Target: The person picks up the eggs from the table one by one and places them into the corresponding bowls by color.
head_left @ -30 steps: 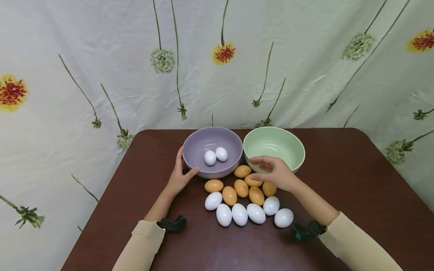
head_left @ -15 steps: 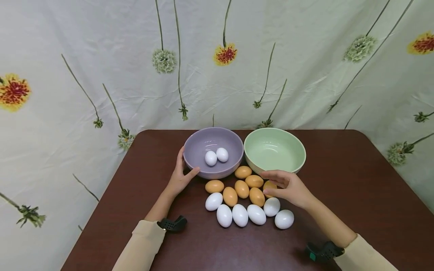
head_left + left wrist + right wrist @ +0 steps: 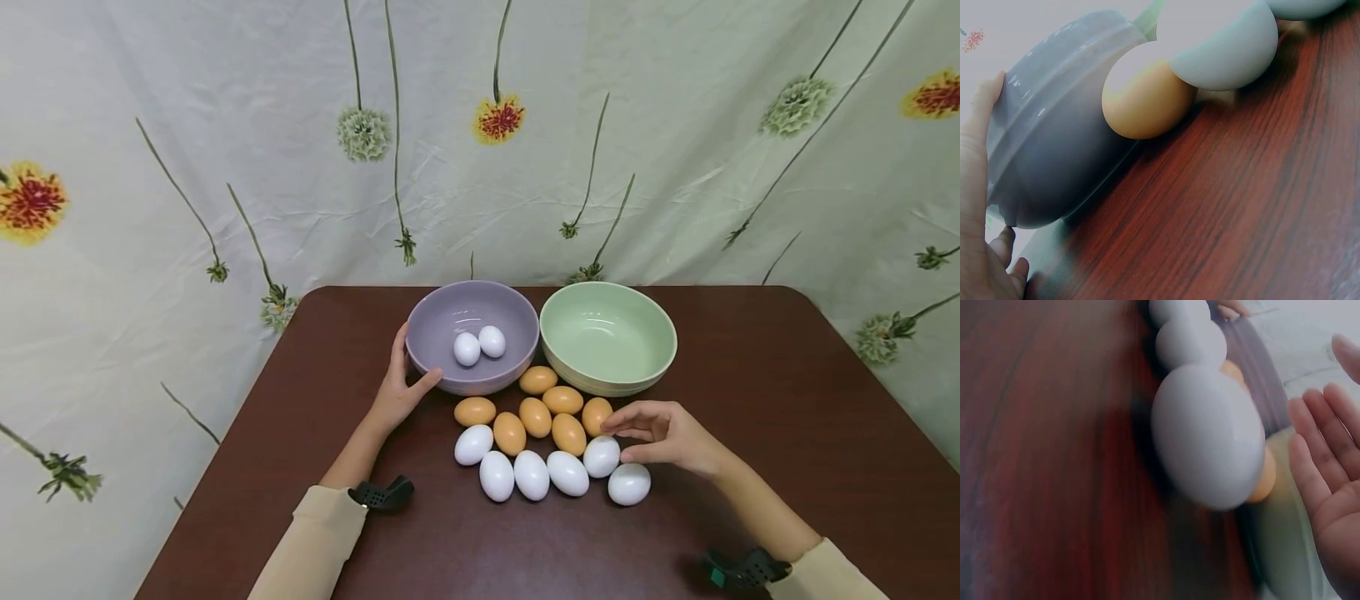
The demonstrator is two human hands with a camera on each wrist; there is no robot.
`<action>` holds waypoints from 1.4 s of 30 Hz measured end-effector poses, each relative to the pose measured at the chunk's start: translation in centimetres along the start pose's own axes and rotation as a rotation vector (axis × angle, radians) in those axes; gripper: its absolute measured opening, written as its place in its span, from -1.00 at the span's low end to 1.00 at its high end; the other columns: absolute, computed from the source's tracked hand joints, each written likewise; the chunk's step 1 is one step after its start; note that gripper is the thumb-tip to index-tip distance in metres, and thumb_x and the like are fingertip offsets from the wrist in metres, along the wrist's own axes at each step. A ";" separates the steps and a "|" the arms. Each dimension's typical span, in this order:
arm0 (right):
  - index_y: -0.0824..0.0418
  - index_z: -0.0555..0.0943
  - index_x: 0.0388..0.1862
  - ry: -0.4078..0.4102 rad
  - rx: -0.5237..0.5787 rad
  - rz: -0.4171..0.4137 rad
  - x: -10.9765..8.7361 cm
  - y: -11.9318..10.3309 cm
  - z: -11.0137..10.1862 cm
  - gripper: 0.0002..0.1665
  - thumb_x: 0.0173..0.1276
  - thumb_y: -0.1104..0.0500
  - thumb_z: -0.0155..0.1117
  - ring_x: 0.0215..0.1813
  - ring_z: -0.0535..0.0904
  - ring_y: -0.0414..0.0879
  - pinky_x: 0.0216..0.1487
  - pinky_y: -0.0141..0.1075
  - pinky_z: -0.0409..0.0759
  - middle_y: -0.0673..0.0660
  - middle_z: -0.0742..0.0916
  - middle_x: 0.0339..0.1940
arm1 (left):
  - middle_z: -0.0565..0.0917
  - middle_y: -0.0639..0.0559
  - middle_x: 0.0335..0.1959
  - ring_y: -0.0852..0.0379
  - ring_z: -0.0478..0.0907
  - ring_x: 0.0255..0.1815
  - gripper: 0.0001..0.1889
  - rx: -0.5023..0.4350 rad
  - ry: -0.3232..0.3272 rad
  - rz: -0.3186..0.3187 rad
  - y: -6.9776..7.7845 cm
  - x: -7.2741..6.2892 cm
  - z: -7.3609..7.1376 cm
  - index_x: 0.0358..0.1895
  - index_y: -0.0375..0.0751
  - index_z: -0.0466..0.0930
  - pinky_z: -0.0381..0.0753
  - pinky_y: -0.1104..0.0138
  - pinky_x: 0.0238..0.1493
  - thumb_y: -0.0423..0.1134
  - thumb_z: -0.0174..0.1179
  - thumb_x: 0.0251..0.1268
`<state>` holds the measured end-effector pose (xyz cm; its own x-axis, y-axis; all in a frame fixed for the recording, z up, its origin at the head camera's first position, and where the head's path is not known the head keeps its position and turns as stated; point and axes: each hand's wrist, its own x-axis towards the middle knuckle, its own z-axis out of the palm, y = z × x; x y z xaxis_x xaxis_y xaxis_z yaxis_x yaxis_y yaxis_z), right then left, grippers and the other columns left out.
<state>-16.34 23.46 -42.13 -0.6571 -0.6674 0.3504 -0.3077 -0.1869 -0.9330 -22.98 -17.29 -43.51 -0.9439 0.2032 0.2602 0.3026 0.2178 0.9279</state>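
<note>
In the head view my left hand (image 3: 397, 392) holds the near left side of a purple bowl (image 3: 420, 362), thumb at the front and fingers around the outer wall. Two white eggs (image 3: 478, 345) lie inside that bowl. My right hand (image 3: 671, 437) hovers at the right end of the loose eggs, with nothing between fingers and thumb. Closest to it are an orange-brown egg (image 3: 596, 414) and two white ones, one being the rightmost white egg (image 3: 629, 484). The right wrist view has the palm (image 3: 1347, 519) beside a large white egg (image 3: 1207, 437), apart from it.
A green bowl (image 3: 609, 333) stands right of the purple one, holding no eggs. Several orange-brown eggs (image 3: 535, 417) lie in front of the bowls, with several white eggs (image 3: 532, 476) nearer me. The dark wooden table (image 3: 765, 375) ends at a flowered cloth (image 3: 675, 125).
My right hand has moved right and toward me, from in front of the green bowl to the right end of the eggs. The left hand and bowls stay in place.
</note>
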 end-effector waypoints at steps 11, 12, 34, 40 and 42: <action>0.61 0.53 -0.07 -0.017 -0.086 0.068 -2.2 1.1 -1.1 -0.66 0.13 0.62 0.28 -0.02 0.65 -0.09 0.11 -0.32 0.53 0.38 0.69 -0.15 | -0.20 -0.30 0.56 -0.13 -0.19 0.55 -0.03 -0.006 -0.003 -0.010 0.0 0.0 0.0 0.55 -0.29 -0.35 -0.13 0.01 0.46 -0.39 0.19 0.27; 0.61 0.54 -0.07 -0.019 -0.093 0.077 -2.4 1.2 -1.2 -0.66 0.13 0.61 0.29 -0.02 0.65 -0.09 0.11 -0.33 0.53 0.40 0.68 -0.16 | -0.20 -0.30 0.56 -0.13 -0.18 0.55 -0.03 -0.009 -0.004 -0.009 0.0 0.0 0.0 0.55 -0.29 -0.35 -0.13 0.01 0.46 -0.39 0.19 0.27; 0.51 0.56 0.01 -0.067 -0.182 0.263 -3.8 1.4 -0.8 -0.55 0.12 0.43 0.45 -0.04 0.62 -0.20 0.00 -0.33 0.57 0.19 0.71 -0.07 | -0.18 -0.30 0.55 -0.20 -0.12 0.53 -0.03 0.003 -0.005 -0.009 -0.2 0.0 0.0 0.55 -0.31 -0.35 -0.10 -0.04 0.44 -0.35 0.21 0.28; 0.44 0.58 0.00 -0.069 -0.217 0.250 -3.9 1.4 -0.3 -0.55 0.11 0.40 0.47 -0.04 0.62 -0.20 0.00 -0.32 0.57 0.19 0.71 -0.09 | -0.18 -0.31 0.55 -0.20 -0.12 0.53 -0.02 0.006 -0.001 -0.007 -0.3 -0.1 0.0 0.55 -0.32 -0.34 -0.10 -0.03 0.44 -0.35 0.21 0.28; 0.42 0.59 0.00 -0.061 -0.220 0.251 -4.0 1.4 -0.3 -0.56 0.11 0.40 0.47 -0.05 0.62 -0.19 0.00 -0.32 0.57 0.19 0.71 -0.09 | -0.18 -0.31 0.55 -0.19 -0.13 0.54 -0.02 0.006 0.000 -0.005 -0.3 -0.1 0.0 0.55 -0.31 -0.34 -0.10 -0.03 0.45 -0.35 0.21 0.28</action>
<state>-14.31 26.06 -44.87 -0.6910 -0.7158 0.1008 -0.2873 0.1441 -0.9469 -22.98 -17.37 -43.81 -0.9455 0.2024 0.2552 0.2984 0.2245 0.9276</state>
